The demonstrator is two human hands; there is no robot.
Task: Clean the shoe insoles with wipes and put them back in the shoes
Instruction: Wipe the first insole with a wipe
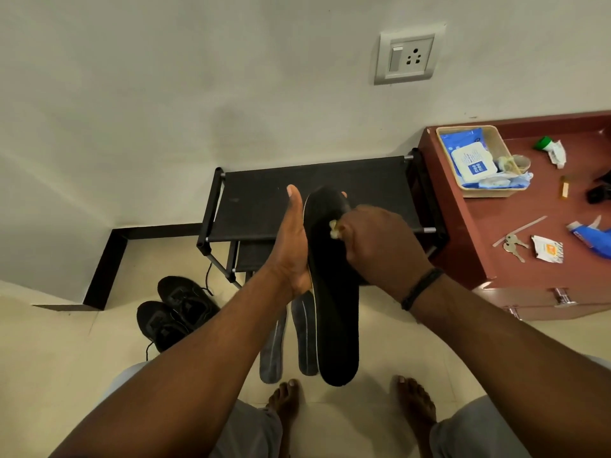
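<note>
A long black insole [334, 312] lies on my left hand [292, 246], held up in front of me; the fingers run straight under it and one fingertip shows past its far end. My right hand [383, 249] grips a crumpled whitish wipe [335, 229] and presses it on the insole's upper half. Two grey insoles [274, 352] lie side by side on the floor below. A pair of black lace-up shoes [175, 309] stands on the floor to the left.
A low black shoe rack [264, 206] stands against the wall ahead. To the right, a brown cabinet top [496, 223] carries a tray [486, 192] holding a blue wipes pack [469, 160], keys [514, 246] and small tubes. My bare feet [284, 401] stand on the pale tiles.
</note>
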